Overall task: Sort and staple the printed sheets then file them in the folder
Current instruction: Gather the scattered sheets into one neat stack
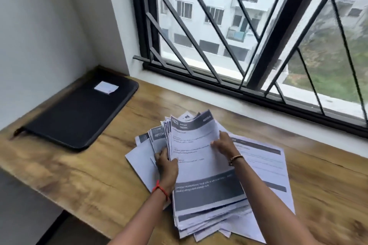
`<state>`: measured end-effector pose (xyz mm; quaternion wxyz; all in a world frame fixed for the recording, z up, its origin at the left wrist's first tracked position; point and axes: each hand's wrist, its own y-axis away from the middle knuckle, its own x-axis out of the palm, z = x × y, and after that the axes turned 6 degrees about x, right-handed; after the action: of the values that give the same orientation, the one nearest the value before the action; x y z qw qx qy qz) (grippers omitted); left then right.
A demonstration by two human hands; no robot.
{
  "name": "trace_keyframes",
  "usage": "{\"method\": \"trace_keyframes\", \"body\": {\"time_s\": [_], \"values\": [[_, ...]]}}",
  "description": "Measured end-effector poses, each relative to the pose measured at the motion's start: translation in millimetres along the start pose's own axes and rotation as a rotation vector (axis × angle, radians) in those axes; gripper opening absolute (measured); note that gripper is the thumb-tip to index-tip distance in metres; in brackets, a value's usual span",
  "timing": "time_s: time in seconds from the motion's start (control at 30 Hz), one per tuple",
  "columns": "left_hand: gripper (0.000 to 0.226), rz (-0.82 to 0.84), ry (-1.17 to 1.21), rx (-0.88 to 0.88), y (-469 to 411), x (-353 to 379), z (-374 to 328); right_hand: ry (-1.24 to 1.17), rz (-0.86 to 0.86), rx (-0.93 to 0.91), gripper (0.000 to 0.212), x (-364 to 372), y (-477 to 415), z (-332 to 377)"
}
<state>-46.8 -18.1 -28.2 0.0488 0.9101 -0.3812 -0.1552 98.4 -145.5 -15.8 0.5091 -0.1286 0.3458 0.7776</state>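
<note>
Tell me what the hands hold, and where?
Left hand grips the paper stack by its left edge; right hand pinches the top sheet by its right edge.

The fingertips of your left hand (166, 165) vanish behind the raised sheets (199, 161). The thumb of your right hand (223, 145) is out of sight. Both forearms run off the bottom edge. The sheets' small print is too blurred to read, and so is the small white thing (106, 87) on the folder (79, 113). The desk (99, 165) is cut off at right.
</note>
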Motion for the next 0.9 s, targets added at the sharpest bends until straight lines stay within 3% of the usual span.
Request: {"method": "trace_keyframes", "body": {"time_s": [0.1,0.17,0.37,0.53,0.67,0.9], "values": [[0.042,-0.042,-0.237,-0.039,-0.8,-10.2,4.3,0.155,-0.058,-0.014,0.018,12.5,-7.0,0.3],[0.046,-0.03,-0.26,-0.033,-0.5,-13.1,5.8,0.242,-0.092,0.0,0.014,17.1,-11.1,-2.8],[0.045,-0.051,-0.35,-0.019,0.1,-12.5,12.5,0.308,-0.085,0.007,0.019,20.0,-12.2,0.4],[0.039,-0.04,-0.342,-0.009,-2.2,-13.3,11.8,0.249,-0.061,0.077,0.049,21.9,-14.4,-8.3],[0.048,0.025,-0.237,0.177,1.1,-10.7,5.7,0.164,-0.089,0.092,0.043,20.1,-6.9,-6.7],[0.075,0.153,-0.313,0.589,20.1,13.5,-18.0,0.058,-0.2,0.158,0.038,1.3,8.5,-18.5]]}}
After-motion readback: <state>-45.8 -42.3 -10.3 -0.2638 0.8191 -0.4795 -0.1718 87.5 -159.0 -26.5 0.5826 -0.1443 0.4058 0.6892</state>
